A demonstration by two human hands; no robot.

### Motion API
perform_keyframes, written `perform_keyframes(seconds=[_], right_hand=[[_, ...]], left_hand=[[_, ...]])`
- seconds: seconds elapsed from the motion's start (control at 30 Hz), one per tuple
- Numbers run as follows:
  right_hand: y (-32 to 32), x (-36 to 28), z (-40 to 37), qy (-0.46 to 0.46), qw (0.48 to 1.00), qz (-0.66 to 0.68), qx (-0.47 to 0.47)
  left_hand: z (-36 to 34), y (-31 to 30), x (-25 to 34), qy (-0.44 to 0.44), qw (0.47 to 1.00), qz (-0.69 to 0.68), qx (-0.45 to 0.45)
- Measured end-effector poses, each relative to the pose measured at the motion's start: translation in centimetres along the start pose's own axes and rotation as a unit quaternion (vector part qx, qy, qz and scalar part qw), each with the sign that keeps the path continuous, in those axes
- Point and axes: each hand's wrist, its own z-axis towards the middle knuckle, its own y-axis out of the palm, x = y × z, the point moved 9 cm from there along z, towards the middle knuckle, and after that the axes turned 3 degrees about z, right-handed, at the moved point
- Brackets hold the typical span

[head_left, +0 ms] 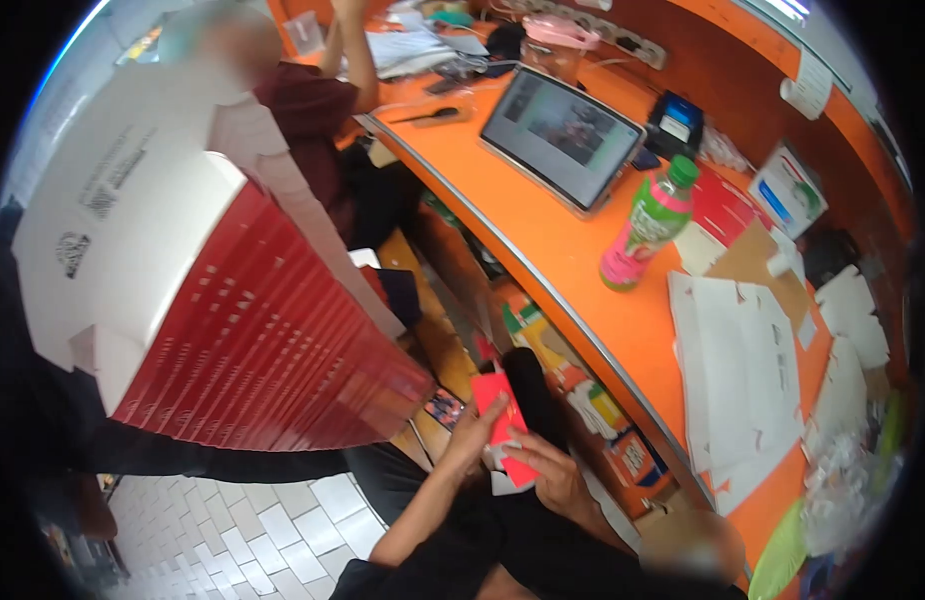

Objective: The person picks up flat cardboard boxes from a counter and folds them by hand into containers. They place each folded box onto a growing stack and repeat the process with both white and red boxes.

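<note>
Red packet: the red packet (509, 419) lies in both hands, above the person's dark-clothed lap and beside the edge of the orange surface (438, 170).
Left grip: the left grip (470, 437) is clamped on the packet's upper part, thumb across the near face.
Right grip: the right grip (555, 474) is clamped on the lower part, fingers over the near face; its thumb cannot be made out.
Bottle: the bottle (646, 228) stands on its base on the surface, its green cap on; the green and pink label hides most of what is inside.
Pink-lidded jar: the jar (555, 55) stands behind the tablet (563, 137); its contents are too unclear to name.
Clear cup: the cup (305, 34) is at the far end, near a person in a maroon top (308, 110); what it holds cannot be told.
Shelf: beneath the surface, green, yellow and orange packs (635, 458) sit in a row.
Packet's look: flat, narrow, oblong, bright pinkish red, with small pale marks on its face and a whitish piece by its lower side.
Card stack: large red-and-white printed cards (268, 330) rise in overlapping layers to the left of the hands.
</note>
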Motion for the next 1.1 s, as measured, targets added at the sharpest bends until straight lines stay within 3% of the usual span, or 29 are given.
perform_keyframes(seconds=[0.07, 0.2, 0.27, 0.4, 0.47, 0.53, 0.6, 0.67, 0.73, 0.8, 0.9, 1.0, 1.07, 1.1], right_hand=[[-0.4, 0.0, 0.2, 0.003, 0.999, 0.035, 0.018], [-2.2, -1.1, 1.6, -0.006, 0.995, 0.077, 0.06], [-1.9, -1.4, 1.8, -0.034, 0.995, 0.083, 0.045], [-1.4, -1.3, 2.2, -0.036, 0.998, 0.042, 0.038], [-1.6, -1.4, 2.3, -0.026, 0.994, -0.037, 0.1], [-1.2, -2.0, 2.9, -0.027, 0.991, -0.081, 0.105], [-1.2, -1.2, 3.1, -0.002, 0.988, -0.086, 0.129], [-1.1, -1.0, 3.1, -0.021, 0.991, -0.069, 0.116], [-0.4, -2.8, 3.3, -0.098, 0.99, -0.089, 0.049], [0.1, -2.8, 3.1, -0.104, 0.988, -0.108, 0.031], [-0.4, -0.4, 2.9, -0.058, 0.989, -0.09, 0.106], [0.7, 1.6, 3.0, -0.046, 0.986, -0.102, 0.121], [1.2, 0.5, 3.6, -0.07, 0.983, -0.122, 0.117], [-0.3, -2.8, 3.5, -0.093, 0.975, -0.119, 0.161]], left_hand=[[0.6, -0.3, -1.4, -0.038, 0.991, -0.123, -0.034], [-0.8, 0.7, 1.5, -0.024, 0.926, -0.365, -0.092], [-1.1, 1.1, 2.9, 0.01, 0.902, -0.406, -0.148], [-1.0, 0.9, 2.7, 0.022, 0.907, -0.395, -0.147], [-1.7, 2.0, 2.8, 0.017, 0.9, -0.393, -0.188], [-1.3, 1.8, 2.1, 0.026, 0.906, -0.391, -0.159], [-2.0, 3.3, 2.7, 0.011, 0.875, -0.433, -0.219], [-1.5, 3.3, 2.7, -0.001, 0.876, -0.439, -0.201], [-0.5, 1.7, 1.9, -0.003, 0.904, -0.404, -0.138], [-0.5, 1.4, 1.6, 0.027, 0.915, -0.378, -0.135], [-0.6, 2.0, 0.7, -0.005, 0.924, -0.369, -0.097], [-0.1, 2.0, 0.3, 0.018, 0.911, -0.398, -0.104], [0.2, 1.7, 0.2, 0.033, 0.913, -0.389, -0.12], [-0.7, 2.3, 0.6, 0.015, 0.933, -0.341, -0.117]])
